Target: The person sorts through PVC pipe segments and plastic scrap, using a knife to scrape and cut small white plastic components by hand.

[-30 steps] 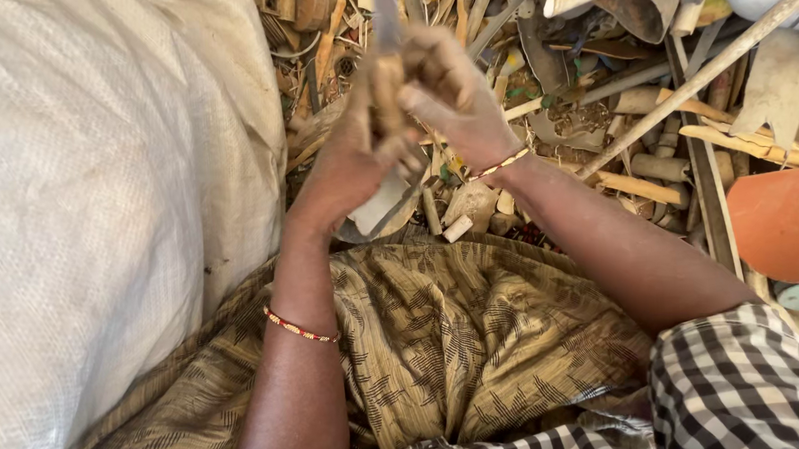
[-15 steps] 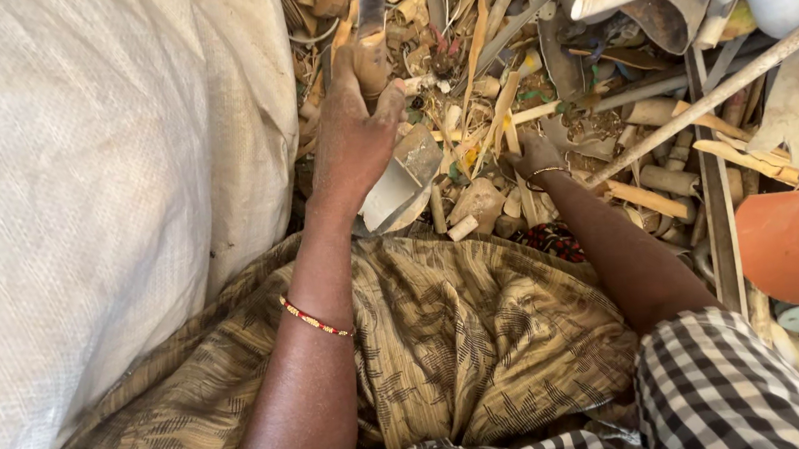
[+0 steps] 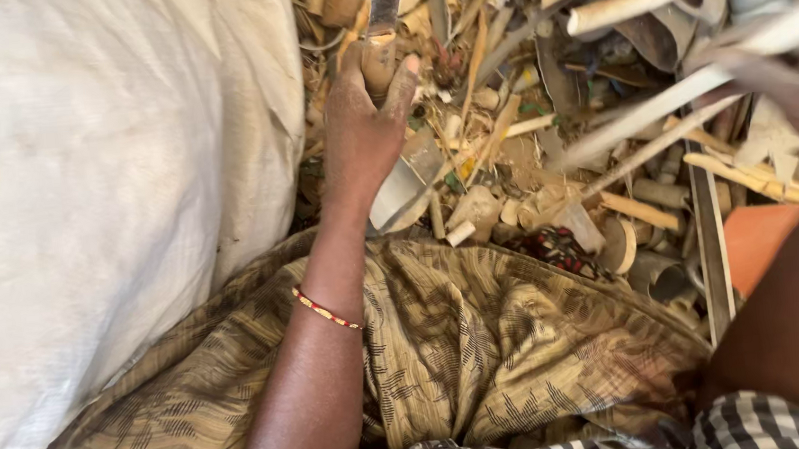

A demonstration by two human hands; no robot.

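Over scrap pile [image 3: 529, 186], left hand [image 3: 363, 128] grips knife [image 3: 382, 26].

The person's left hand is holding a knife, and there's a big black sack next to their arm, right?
Not quite: the sack is white, not black, as the head view shows. The left hand does grip a knife by its handle, beside that sack.

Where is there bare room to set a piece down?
Free: the patterned cloth over the lap, between the left forearm and right arm, and the white sack. Crowded: the scrap pile ahead, where the left hand grips a knife handle.
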